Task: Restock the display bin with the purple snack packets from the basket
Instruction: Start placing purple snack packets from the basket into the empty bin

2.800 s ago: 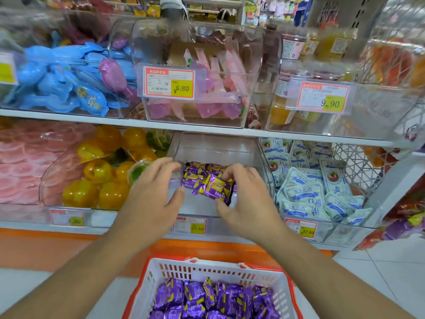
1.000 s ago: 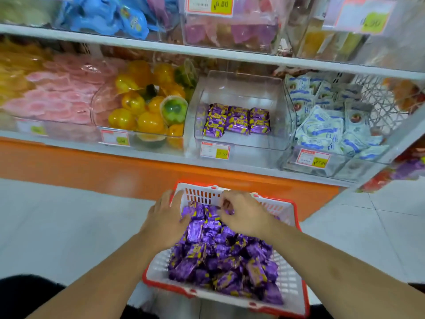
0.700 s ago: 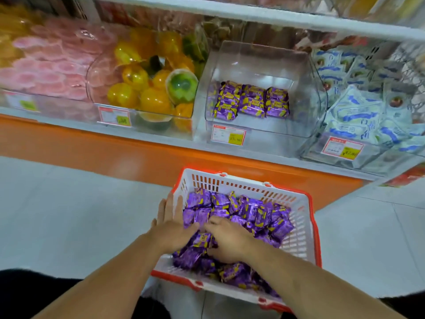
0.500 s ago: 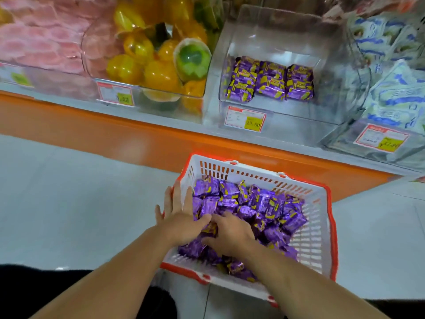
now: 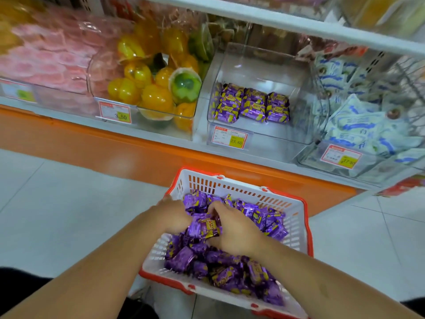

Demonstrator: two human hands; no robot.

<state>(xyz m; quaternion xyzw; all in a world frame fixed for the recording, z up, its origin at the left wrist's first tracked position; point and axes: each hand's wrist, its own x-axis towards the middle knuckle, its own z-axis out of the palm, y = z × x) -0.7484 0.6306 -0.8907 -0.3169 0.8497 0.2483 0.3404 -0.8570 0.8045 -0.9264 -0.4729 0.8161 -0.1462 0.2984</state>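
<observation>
Shop aisle, pale tiled floor (image 5: 57, 203), orange-skirted shelf (image 5: 138, 143) lined with clear bins. We note the display bin (image 5: 259, 65) in the middle of the shelf: mostly bare, one short row of purple snack packets (image 5: 253, 104) near its front, price tag (image 5: 230, 137) clipped below. To its left, a bin of yellow and green jelly cups (image 5: 149, 88); to its right, white-and-blue pouches (image 5: 354, 125).

The red-rimmed white basket (image 5: 230, 183) sits low in front of us, well below the shelf, heaped with loose packets (image 5: 230, 272).

Both hands are down in the heap. The left hand (image 5: 174, 215) and right hand (image 5: 234, 231) curl inward toward each other, grasping a small clutch of packets (image 5: 204, 226) between them. How many are held, we cannot tell.

Judged step: gathering a handful before lifting to the bin.

Risks from here:
- Wrappers look glossy and slick; a two-handed scoop could shed packets on the way up, onto the floor.
- The bin mouth is narrow and hooded; an overfull handful could catch on the rim.
- Dropping the load in could knock the neat front row askew.
</observation>
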